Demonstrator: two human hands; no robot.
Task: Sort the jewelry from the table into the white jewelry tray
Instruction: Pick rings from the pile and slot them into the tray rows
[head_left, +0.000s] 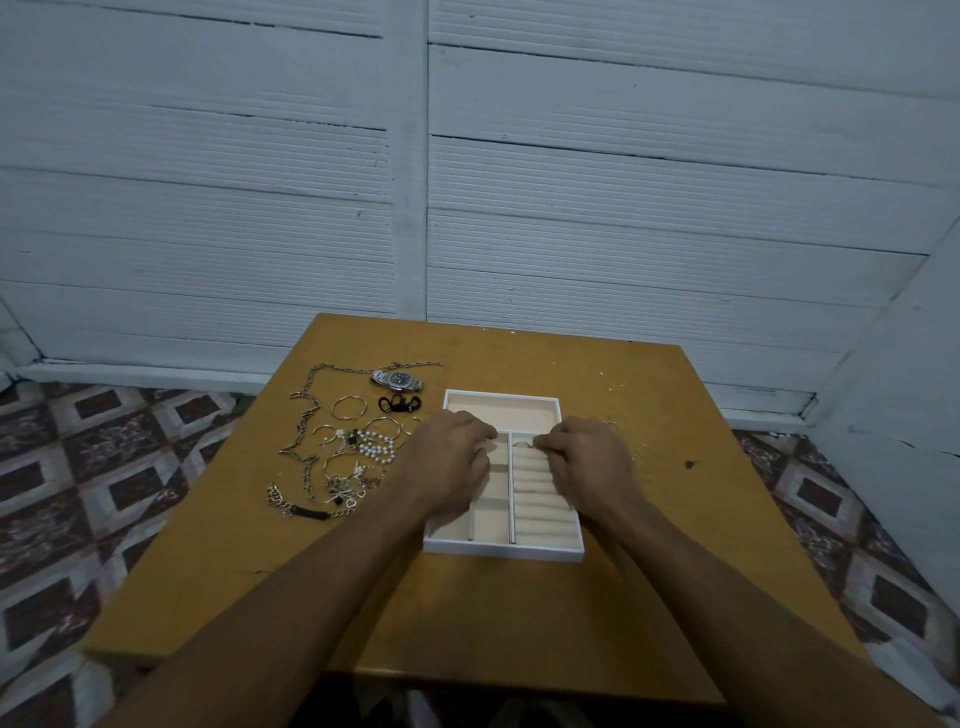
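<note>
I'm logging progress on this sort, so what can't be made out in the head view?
Head view: whether the right hand holds anything; it curls knuckles-up over the ring rolls of the white jewelry tray, hiding its fingertips.
Head view: the tray's left compartments, partly covered by the left hand.
Head view: the jewelry pile, too tangled and small to count.

No text, label, brand, number or sign can be read anywhere. The one thing likely to carry markings is the silver metal wristwatch (397, 380), which lies on the yellow-brown wooden surface (509, 613) just beyond the far left corner of the white rectangular jewelry tray (503, 550). Its dark round dial is too small and dim for any name or numerals to be made out. The tray's white rim shows no print.
</note>
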